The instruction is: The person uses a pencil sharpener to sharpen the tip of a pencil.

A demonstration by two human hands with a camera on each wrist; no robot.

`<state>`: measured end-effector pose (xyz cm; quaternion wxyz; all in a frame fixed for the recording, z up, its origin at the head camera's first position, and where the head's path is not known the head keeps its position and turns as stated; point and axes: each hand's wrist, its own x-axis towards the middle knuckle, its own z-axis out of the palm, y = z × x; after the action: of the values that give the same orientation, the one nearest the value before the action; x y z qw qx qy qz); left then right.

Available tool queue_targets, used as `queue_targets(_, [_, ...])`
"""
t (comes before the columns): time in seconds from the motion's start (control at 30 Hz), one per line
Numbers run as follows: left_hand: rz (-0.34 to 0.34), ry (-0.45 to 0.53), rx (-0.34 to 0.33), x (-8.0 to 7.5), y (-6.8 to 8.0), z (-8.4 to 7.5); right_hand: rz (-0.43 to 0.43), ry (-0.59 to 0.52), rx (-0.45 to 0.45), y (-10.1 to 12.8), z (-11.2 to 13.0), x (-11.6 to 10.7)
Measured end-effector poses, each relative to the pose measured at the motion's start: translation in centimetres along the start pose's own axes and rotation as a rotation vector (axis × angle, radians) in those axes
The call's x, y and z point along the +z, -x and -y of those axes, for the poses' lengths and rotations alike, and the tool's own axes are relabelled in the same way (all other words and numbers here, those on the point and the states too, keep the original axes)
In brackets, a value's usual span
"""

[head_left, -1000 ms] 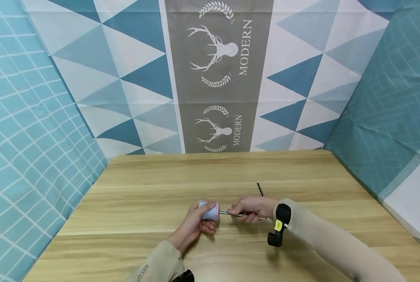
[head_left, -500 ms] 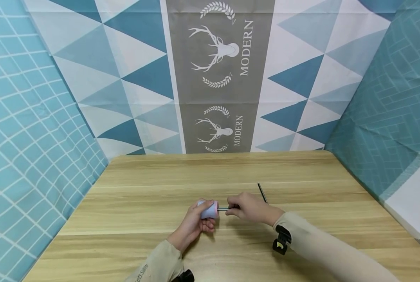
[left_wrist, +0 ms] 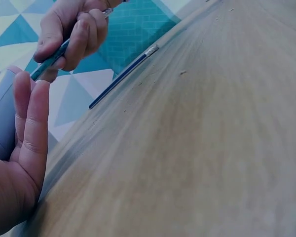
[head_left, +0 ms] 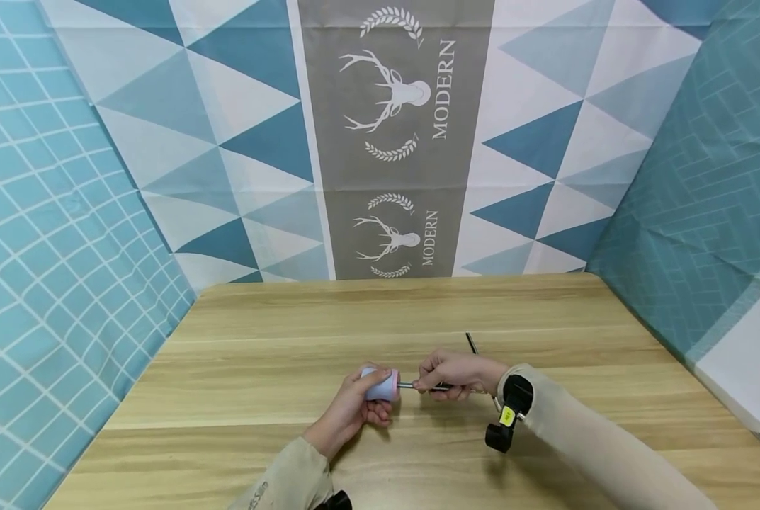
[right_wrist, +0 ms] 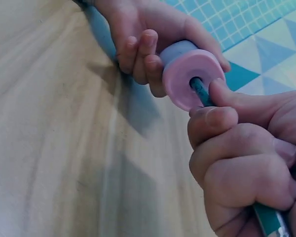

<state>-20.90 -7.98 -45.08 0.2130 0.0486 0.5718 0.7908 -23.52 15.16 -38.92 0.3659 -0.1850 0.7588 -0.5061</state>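
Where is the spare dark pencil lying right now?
In the head view, the thin dark pencil lies on the wooden table, just behind the right hand.

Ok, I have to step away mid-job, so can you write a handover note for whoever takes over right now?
Left hand grips the pink-faced sharpener just above the wooden table.
Right hand pinches the teal pencil, its tip already inside the sharpener's hole.
A second pencil lies on the table beyond the right hand, untouched.
How sharp either pencil is cannot be seen.

Left hand (head_left: 354,404) and right hand (head_left: 451,375), fingers curled, nearly touching.
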Motion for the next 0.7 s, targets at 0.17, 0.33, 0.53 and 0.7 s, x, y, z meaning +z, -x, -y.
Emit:
queue_targets(0.17, [0.004,-0.002,-0.004,0.1,0.1,-0.1,-0.005,0.112,-0.059,0.4,0.7,-0.1])
queue_targets(0.33, [0.021,-0.009,-0.001,0.2,0.1,-0.1,0.019,0.154,-0.065,0.9,1.1,0.0])
queue_targets(0.53, [0.019,0.011,0.011,-0.1,0.0,-0.2,0.011,0.175,-0.099,2.2,0.4,-1.1])
queue_targets(0.7, [0.014,0.03,0.003,0.1,-0.1,-0.2,0.002,0.157,-0.109,3.5,-0.3,-2.3])
